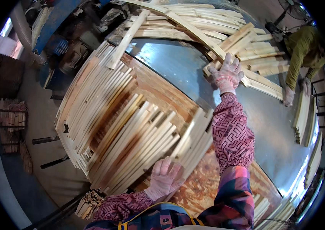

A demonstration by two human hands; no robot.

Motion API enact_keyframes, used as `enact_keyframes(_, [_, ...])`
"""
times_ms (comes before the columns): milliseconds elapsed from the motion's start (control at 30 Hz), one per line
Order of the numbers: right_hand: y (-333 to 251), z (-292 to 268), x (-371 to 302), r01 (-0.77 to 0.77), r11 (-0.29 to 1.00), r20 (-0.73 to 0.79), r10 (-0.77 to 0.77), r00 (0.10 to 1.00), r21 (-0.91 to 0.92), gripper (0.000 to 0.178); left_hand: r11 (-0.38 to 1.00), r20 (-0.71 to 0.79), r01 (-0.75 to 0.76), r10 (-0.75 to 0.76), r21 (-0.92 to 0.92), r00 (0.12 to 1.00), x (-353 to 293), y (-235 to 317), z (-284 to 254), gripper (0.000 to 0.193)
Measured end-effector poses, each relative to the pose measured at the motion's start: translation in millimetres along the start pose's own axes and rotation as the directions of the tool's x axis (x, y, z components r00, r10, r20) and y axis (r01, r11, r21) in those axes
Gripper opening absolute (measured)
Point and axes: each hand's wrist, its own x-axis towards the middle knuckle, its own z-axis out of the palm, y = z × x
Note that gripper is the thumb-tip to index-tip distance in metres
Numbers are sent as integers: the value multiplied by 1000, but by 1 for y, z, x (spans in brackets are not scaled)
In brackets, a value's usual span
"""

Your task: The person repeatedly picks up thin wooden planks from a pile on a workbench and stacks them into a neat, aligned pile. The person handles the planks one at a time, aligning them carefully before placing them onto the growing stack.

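Nothing readable: no legible text, labels, numbers or signs anywhere in view. Print on the pink sleeve covers [233,134] was a maze-like pattern, not lettering. Blue machine part [60,46], upper left, looked striped, possibly vent or plate, too small to tell. Boards [82,92] showed no characters either.

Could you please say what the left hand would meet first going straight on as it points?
Probably the row of narrow, pale wooden strips beyond the left hand, though depth is unclear.
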Motion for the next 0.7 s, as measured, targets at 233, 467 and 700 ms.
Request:
enact_keyframes(233, [70, 44, 60, 122, 989, 58, -127, 990, 81, 48, 907, -404, 280, -139, 315, 904, 267, -233, -97, 35])
enact_keyframes(467, [190, 18, -55, -12, 999, 118, 17, 993, -44, 45, 731, 66, 606, -653, 313, 754, 358, -344, -114, 70])
enact_keyframes(700, [240, 14, -282, -421, 743, 551, 85, 830, 520, 57, 766, 159, 642, -630, -35, 760, 357, -238, -157, 63])
